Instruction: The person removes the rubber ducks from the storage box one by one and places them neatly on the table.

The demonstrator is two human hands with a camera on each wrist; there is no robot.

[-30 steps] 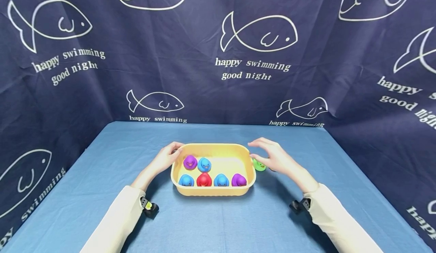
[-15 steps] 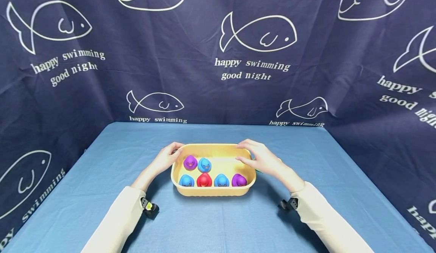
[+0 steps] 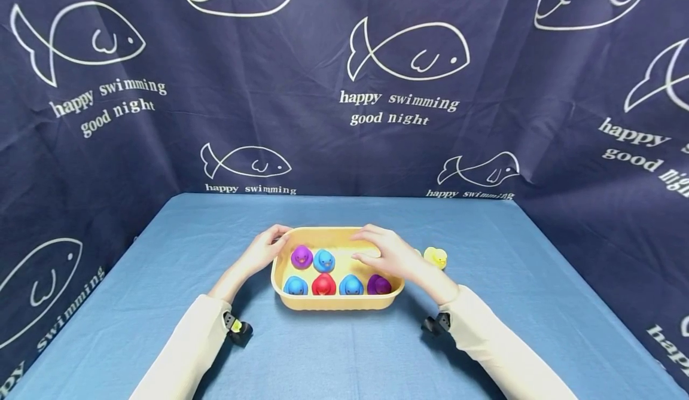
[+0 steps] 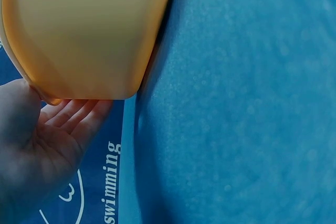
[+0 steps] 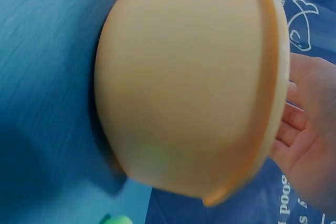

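A pale yellow plastic basin (image 3: pixel 339 304) stands on the blue cloth, with several rubber ducks inside. The front row holds a blue duck (image 3: pixel 295 286), a red duck (image 3: pixel 324 284), another blue duck (image 3: pixel 351 285) and a purple duck (image 3: pixel 379 284). Behind them sit a second purple duck (image 3: pixel 302 257) and a blue duck (image 3: pixel 324 260). My left hand (image 3: pixel 264 248) grips the basin's far left corner by the rim. Over its right part reaches my right hand (image 3: pixel 390 252), thumb and fingers apart, no duck visible between them. The basin wall hides those fingertips in the right wrist view.
A yellow duck (image 3: pixel 435 257) lies on the cloth beyond my right forearm, and something yellow beside it is mostly covered by the hand. A green object (image 5: pixel 118 220) shows low in the right wrist view. Dark blue fish-print curtains (image 3: pixel 323 167) surround the table.
My right hand has moved left from beside the basin to over its inside. The green duck is now hidden in the head view and the yellow duck is uncovered. My left hand stays put.
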